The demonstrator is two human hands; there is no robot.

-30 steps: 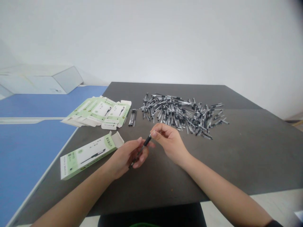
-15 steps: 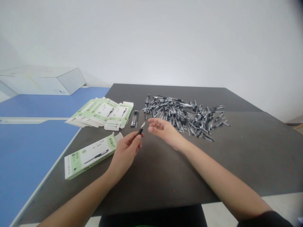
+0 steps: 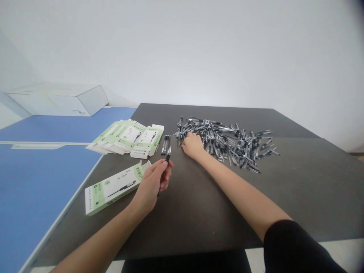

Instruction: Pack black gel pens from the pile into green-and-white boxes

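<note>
Black pen (image 3: 167,158) sits pinched in the left-hand grip (image 3: 152,182), its metal tip pointing up.

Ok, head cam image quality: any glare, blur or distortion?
Head view: soft, even light with no hard glare; wide lens stretches the dark table; the pile of pens is too soft to separate cleanly; dark smudge in the top-right corner.

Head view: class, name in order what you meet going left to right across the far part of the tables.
Blue tabletop, flattened green-and-white pen boxes, short row of pens, heap of loose pens.
</note>
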